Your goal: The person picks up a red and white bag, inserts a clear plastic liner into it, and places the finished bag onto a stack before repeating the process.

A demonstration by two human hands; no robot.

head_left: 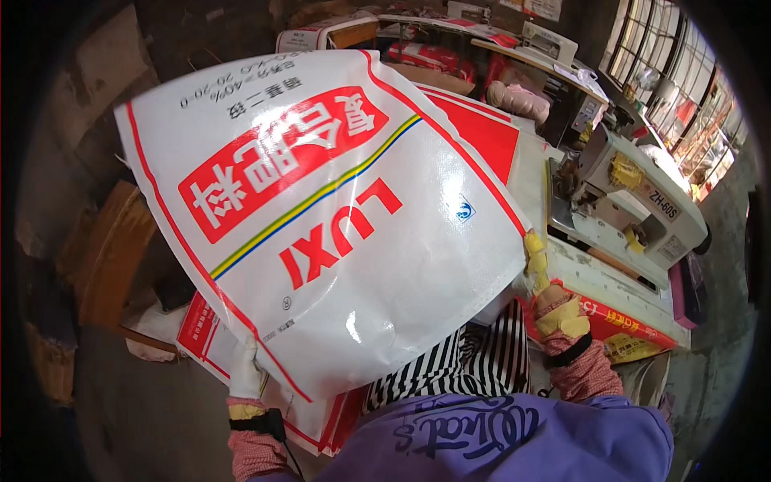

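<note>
While both hands hold it by its edges, a big white sack [426,249] with red borders spreads above the person's lap, tilted, its lettering facing up and a yellow, green and blue stripe running across it. Below its near edge come a purple garment [498,442] with dark script and, between the two, black-and-white striped trousers [438,365]. Off to the right, near a barred window [683,88], a pale sewing machine [642,201] stands on a worktable [610,277]. More red-and-white sacks [325,426] lie partly hidden under the left side of the held one, and another red-printed sack [482,140] lies beyond its far right edge. Farther back, a pinkish bundle [518,100] rests near a second, smaller machine [550,44]. The left hand [249,369], in a white glove, grips the sack's lower left edge; its thumb cannot be made out. The right hand [550,297], with yellow wrapping on its fingers, pinches the right corner, just beside the worktable. Smallest are the black bands [570,352] around both wrists, over pinkish sleeves [586,373].
</note>
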